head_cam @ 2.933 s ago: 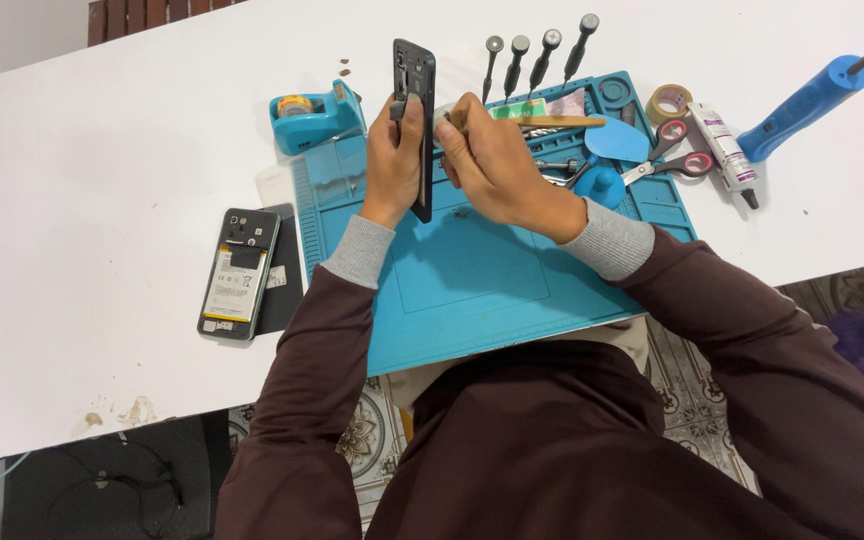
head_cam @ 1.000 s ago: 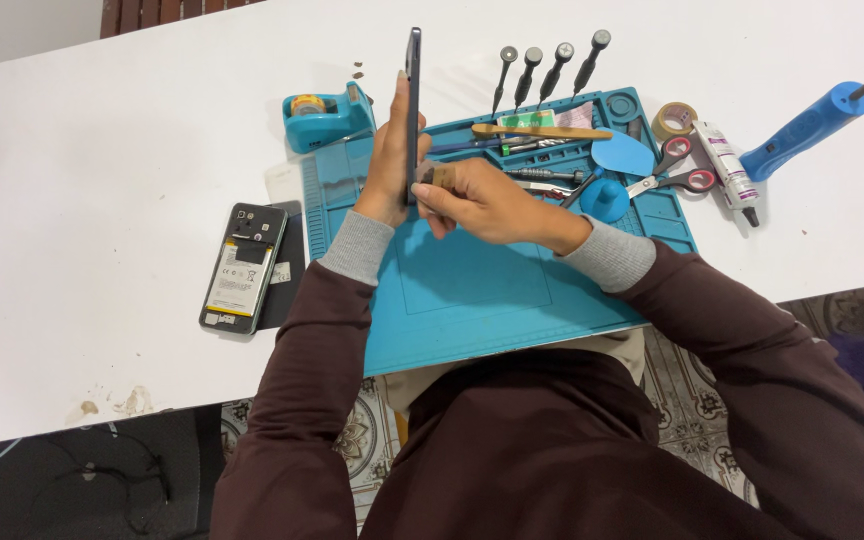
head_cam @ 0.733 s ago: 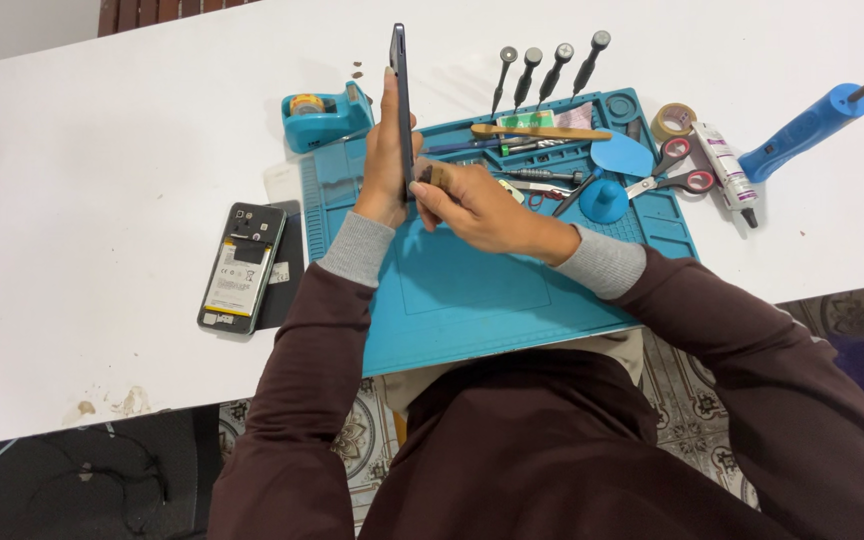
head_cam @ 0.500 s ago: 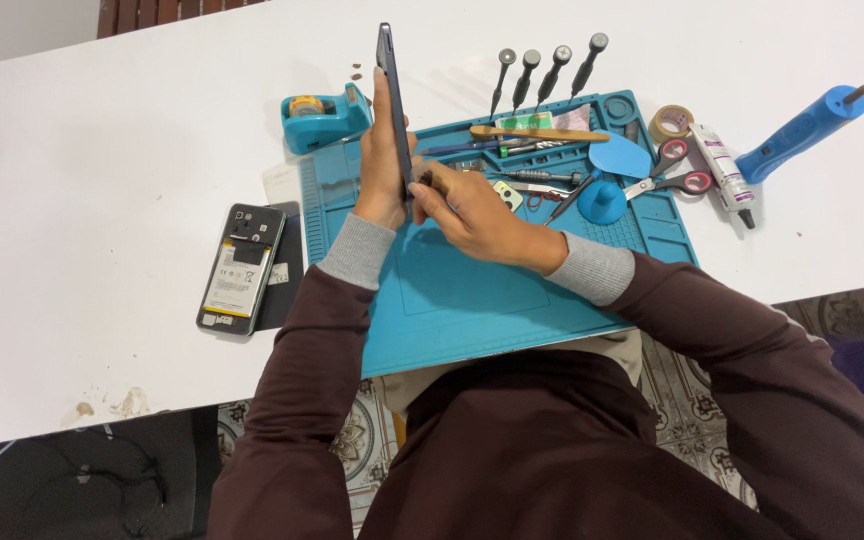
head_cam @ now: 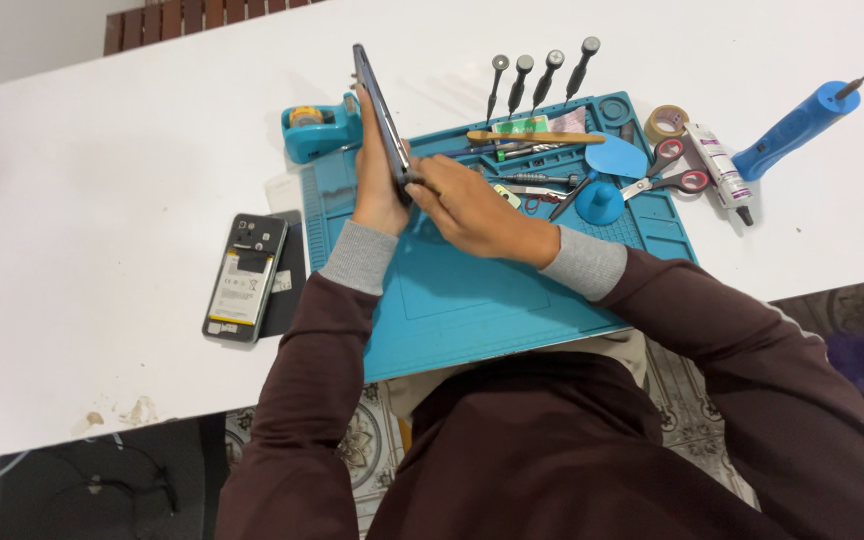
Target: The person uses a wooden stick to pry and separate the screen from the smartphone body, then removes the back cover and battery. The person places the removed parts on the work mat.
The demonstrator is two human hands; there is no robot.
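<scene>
— Hard to make out?
— Plenty. Palm side of the left hand [head_cam: 377, 190] turned away, hidden behind the phone [head_cam: 382, 115]. Fingertips of the right hand [head_cam: 467, 205] bunched at the phone's lower edge; whatever sits between them too small to tell. Small tools on the mat [head_cam: 472, 300] beyond the right hand partly covered by it. A grey object at the far left edge of the table [head_cam: 102, 140], cut off by the frame.

— Left hand's state?
— Wrapped around the phone, gripping it edge-on, upright and tilted a little, top end pointing away from the body.

— Right hand?
— Pinched shut at the phone's lower edge, touching it. Pinching a tool or only the phone: cannot tell.

— Phone relative to the hands?
— Standing above the mat's upper left part, rising out of the left hand, with the right hand just beside it on the right.

— Around them?
— Tape dispenser [head_cam: 317, 125] just left of the phone. Four screwdrivers [head_cam: 537, 80] in a row beyond the mat. Scissors [head_cam: 667, 180], a glue tube [head_cam: 720, 170] and a blue handle [head_cam: 792, 125] to the right. An opened second phone [head_cam: 244, 278] well apart on the left, flat, battery showing.
</scene>
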